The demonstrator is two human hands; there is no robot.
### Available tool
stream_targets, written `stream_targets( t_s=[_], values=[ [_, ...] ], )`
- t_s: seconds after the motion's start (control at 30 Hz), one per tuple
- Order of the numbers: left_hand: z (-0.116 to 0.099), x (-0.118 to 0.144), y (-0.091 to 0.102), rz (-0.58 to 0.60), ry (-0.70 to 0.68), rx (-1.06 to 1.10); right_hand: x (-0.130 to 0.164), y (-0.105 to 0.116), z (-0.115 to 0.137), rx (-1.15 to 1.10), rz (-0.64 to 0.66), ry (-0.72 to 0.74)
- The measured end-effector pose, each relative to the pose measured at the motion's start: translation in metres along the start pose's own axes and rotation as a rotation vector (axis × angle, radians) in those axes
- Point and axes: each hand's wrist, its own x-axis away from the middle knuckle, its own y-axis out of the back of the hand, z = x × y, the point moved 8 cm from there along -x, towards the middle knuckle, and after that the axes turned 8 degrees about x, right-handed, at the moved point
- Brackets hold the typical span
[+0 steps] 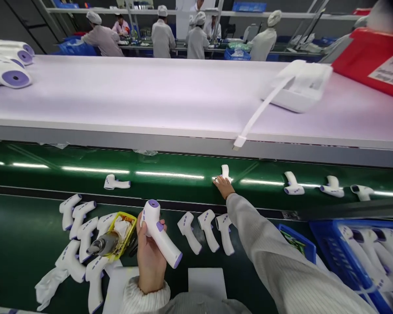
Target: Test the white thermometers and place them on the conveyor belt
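My left hand (151, 261) is closed around a white infrared thermometer (162, 235) with purple end caps and a purple trigger, raised above the green work surface. Stretched far forward, my right hand (224, 187) has its fingers on the head of another white thermometer (225, 171) on the green conveyor belt. Three thermometers (210, 230) lie in a row between my arms. To the left of my left hand, several more thermometers (80, 237) lie loosely grouped around a yellow basket (131, 237), which holds a grey-and-silver tool (105, 244).
On the belt (170, 163) lie a thermometer (116, 182) at left and several at right. A blue crate (327, 235) of thermometers and a small blue bin (298, 240) flank my right arm. Above runs a white shelf (134, 96) with a red bin (367, 56) and a dangling white cable (262, 109).
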Motion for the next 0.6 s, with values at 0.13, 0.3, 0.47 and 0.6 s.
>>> stream_targets(
  t_s=[0.13,0.3,0.47,0.6],
  values=[
    [0.003,-0.002,0.001,-0.031,0.038,-0.001,-0.006,-0.002,-0.004,-0.105,-0.003,0.003],
    [0.011,-0.007,0.001,-0.026,0.071,-0.074,0.014,0.014,0.013,-0.465,-0.193,-0.056],
    [0.022,-0.007,-0.012,0.15,0.17,-0.34,0.063,0.034,0.013,-1.007,-0.403,-0.233],
    [0.004,0.005,-0.041,0.357,-0.16,-0.917,0.109,0.037,0.017,-1.382,-0.395,-0.354]
  ],
)
